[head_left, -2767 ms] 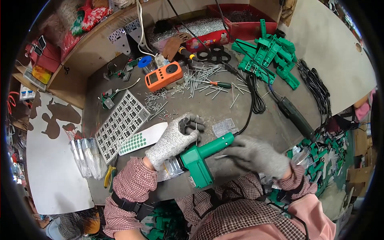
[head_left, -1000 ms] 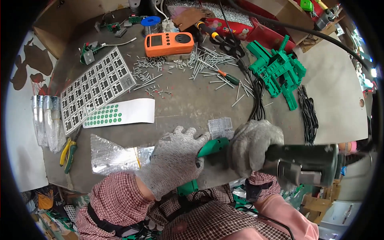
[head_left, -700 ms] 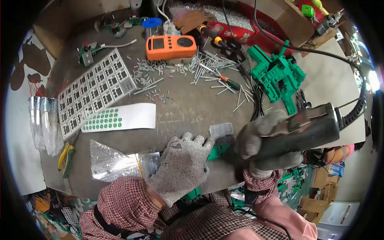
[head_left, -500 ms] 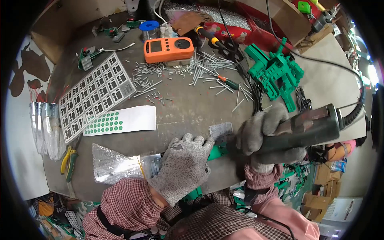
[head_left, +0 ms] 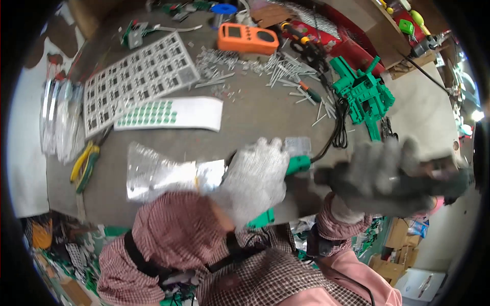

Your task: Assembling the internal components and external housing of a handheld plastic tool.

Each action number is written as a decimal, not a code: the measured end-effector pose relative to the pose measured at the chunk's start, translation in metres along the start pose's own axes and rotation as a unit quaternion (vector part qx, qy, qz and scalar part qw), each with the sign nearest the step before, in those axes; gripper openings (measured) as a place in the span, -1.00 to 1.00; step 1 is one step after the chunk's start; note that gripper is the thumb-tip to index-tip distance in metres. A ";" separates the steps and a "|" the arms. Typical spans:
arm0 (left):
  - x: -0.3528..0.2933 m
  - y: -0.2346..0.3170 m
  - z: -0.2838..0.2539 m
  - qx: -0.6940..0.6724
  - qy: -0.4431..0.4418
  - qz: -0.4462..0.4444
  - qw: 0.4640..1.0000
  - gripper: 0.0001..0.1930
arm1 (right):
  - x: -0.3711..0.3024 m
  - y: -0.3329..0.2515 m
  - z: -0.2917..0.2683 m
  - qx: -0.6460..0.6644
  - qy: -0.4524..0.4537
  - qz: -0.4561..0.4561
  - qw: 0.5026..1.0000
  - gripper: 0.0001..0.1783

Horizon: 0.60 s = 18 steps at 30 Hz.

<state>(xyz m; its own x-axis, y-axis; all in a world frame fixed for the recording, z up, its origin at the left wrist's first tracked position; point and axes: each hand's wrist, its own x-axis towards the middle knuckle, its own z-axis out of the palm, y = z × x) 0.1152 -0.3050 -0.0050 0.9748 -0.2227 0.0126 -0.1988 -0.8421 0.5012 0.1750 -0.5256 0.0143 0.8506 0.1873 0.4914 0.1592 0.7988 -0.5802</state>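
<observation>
My gloved left hand [head_left: 258, 176] lies over a green plastic housing [head_left: 298, 164], its fingers curled across it. The housing's middle is hidden under the palm, and another green end [head_left: 262, 218] shows below the hand. A black cord runs from the housing's right end. My gloved right hand [head_left: 375, 163] is wrapped round a thick black electric screwdriver [head_left: 408, 196], smeared by motion. The tool lies roughly level, its narrow end pointing left, apart from the housing. A clear bubble-wrap bag [head_left: 158, 173] with a silvery part lies left of my left hand.
An orange multimeter [head_left: 247, 38] stands behind scattered screws [head_left: 288, 69] and a small screwdriver [head_left: 309, 92]. Green plastic housings [head_left: 365, 92] are piled at right. Sticker sheets [head_left: 204, 113], a white-grid label sheet [head_left: 143, 76] and yellow-green pliers [head_left: 84, 166] lie at left.
My right hand has moved the electric screwdriver to the right, away from the green housing. My left hand stays on the housing. The whole view has shifted, with the bench appearing higher.
</observation>
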 end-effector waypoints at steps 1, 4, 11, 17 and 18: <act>0.002 0.005 0.000 0.007 -0.030 -0.013 0.999 -0.56 | 0.002 -0.006 0.021 -0.007 0.000 0.004 1.000 -0.12; 0.009 0.004 0.005 -0.006 -0.034 -0.025 0.999 -0.61 | 0.019 0.016 0.063 0.050 -0.402 0.150 0.902 -0.13; 0.009 -0.008 0.021 -0.006 -0.012 0.009 1.000 -0.62 | 0.008 0.081 0.089 0.119 -0.525 0.253 0.804 -0.62; 0.008 0.008 0.010 -0.012 0.005 0.045 0.999 -0.61 | -0.013 0.062 0.095 0.103 -0.427 0.219 0.871 -0.57; 0.004 0.005 0.010 -0.009 0.038 0.070 0.997 -0.64 | -0.017 0.060 0.096 0.076 -0.367 0.209 0.903 -0.52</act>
<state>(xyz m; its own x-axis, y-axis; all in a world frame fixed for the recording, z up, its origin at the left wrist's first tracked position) 0.1167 -0.3149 -0.0113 0.9427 -0.2989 0.1482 -0.3320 -0.7966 0.5052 0.1214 -0.4260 0.0336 0.2493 0.7751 0.5806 -0.2180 0.6291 -0.7461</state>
